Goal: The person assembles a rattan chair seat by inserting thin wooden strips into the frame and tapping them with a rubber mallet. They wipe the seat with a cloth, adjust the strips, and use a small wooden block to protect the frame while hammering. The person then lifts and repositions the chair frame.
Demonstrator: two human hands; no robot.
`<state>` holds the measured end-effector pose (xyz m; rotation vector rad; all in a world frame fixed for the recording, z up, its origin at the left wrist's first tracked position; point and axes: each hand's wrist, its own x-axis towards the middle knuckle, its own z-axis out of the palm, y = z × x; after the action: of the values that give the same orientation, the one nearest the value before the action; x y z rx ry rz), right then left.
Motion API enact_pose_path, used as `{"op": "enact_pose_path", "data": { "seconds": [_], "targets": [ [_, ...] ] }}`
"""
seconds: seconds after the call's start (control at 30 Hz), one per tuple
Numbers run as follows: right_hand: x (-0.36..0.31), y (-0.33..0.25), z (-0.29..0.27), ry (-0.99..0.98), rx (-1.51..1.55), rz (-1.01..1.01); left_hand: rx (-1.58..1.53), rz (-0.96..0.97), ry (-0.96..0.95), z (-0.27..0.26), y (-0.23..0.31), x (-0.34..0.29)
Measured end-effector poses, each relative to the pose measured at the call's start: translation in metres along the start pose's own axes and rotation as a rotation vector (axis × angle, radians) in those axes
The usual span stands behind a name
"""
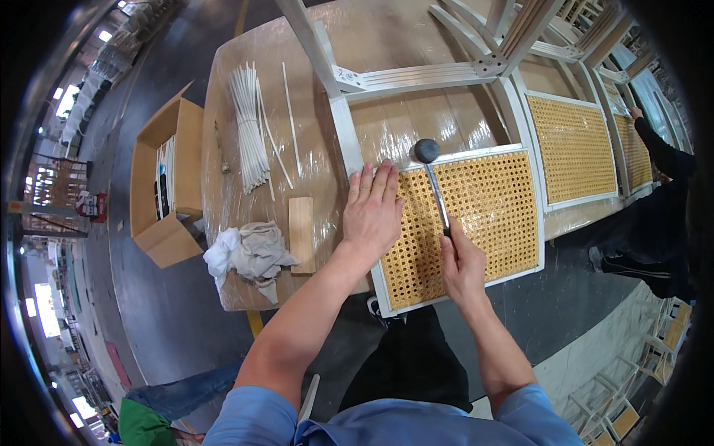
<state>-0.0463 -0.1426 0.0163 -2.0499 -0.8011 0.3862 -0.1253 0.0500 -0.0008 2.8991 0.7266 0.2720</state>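
Observation:
A mallet (436, 186) with a round black head and a metal shaft is gripped by my right hand (465, 264). Its head lies over the far edge strip of a woven cane panel (491, 215), set in a pale chair frame (344, 134); whether it touches cannot be made out. My left hand (372, 215) lies flat with fingers stretched, across the frame's left rail and the panel's far left corner. Left of that hand, a flat wooden block (300, 234) rests on the film-covered table (320, 175).
Thin white strips (251, 137) lie bundled on the table, near crumpled cloths (256, 253). A cardboard box (169, 241) stands to the left. More cane-panelled frames (571, 149) line the right, where another person (662, 160) reaches in. A green-sleeved person (145, 424) is at lower left.

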Motion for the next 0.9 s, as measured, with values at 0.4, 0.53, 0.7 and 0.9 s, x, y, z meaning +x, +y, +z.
{"op": "enact_pose_path", "data": {
  "seconds": [0.4,0.53,0.7,0.9],
  "targets": [
    [0.005,0.021,-0.016,0.027,-0.13,-0.01,0.038,-0.026,-0.094,0.001,0.003,0.002],
    [-0.004,0.023,-0.024,0.143,-0.036,0.0,0.058,-0.02,-0.107,-0.001,0.003,0.002],
    [0.01,0.012,-0.03,0.031,-0.064,0.068,0.089,-0.016,-0.13,-0.003,0.002,0.005],
    [0.006,0.018,-0.022,0.005,-0.072,0.0,0.062,-0.025,-0.164,-0.007,0.004,0.004]
  ]
}}
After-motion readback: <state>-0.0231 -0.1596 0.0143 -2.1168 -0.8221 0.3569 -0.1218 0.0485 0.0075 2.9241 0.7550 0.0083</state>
